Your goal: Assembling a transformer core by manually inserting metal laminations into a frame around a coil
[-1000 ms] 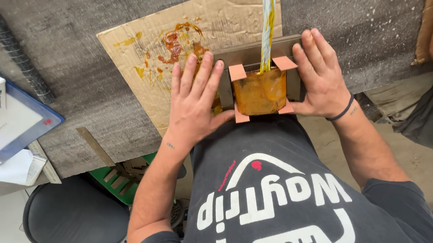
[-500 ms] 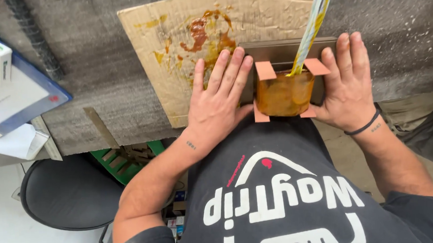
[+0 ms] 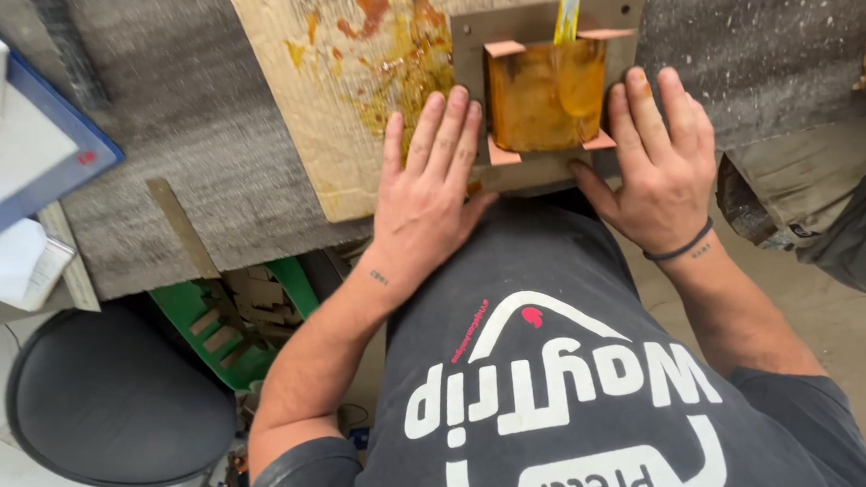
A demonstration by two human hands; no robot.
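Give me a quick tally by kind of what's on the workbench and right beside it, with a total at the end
Amber-wrapped transformer coil with its grey plate: 1
Stained cardboard sheet: 1
Hands flat on the plate, left hand and right hand: 2
Blue clipboard: 1
Metal ruler: 1
Black stool: 1
Green plastic crate: 1
Total: 8

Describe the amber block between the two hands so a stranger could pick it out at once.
Start at the stained cardboard sheet lying on the grey workbench. At its right edge sits a flat grey metal frame, with the left hand and right hand pressed flat on either side. The amber block fills the frame's middle: glossy, orange-brown, with pink tabs at its corners.
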